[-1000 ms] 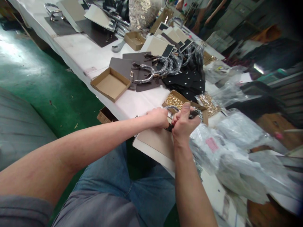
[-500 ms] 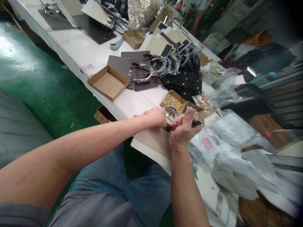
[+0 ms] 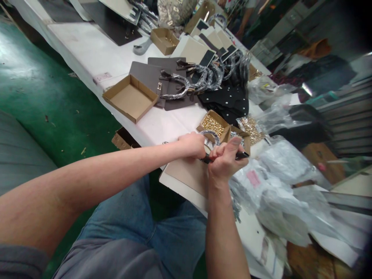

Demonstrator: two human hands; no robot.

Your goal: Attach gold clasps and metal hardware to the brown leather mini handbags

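Note:
My right hand (image 3: 225,161) is a fist around a black-handled tool (image 3: 241,155), thumb on top. The tool's black end sticks out on the right, and its other end points toward my left hand. Close by on the left, my left hand (image 3: 192,145) is closed at the edge of a beige bag panel (image 3: 186,174); what its fingers hold is hidden. A plastic-wrapped bag handle (image 3: 211,135) curves up just beyond both hands. Behind it stand a small carton of gold-coloured studs (image 3: 213,124) and a second carton of silvery pieces (image 3: 236,134).
An empty cardboard tray (image 3: 130,97) sits near the table's left edge. Past it lie brown bag panels (image 3: 145,75) with wrapped handles and black studded pieces (image 3: 229,100). Clear plastic bags (image 3: 279,159) crowd the right side. Another person's arm (image 3: 247,17) shows at the far end.
The camera view has shifted slightly, so the table things sit a little differently in the picture. Both hands keep nearly the same grip and place.

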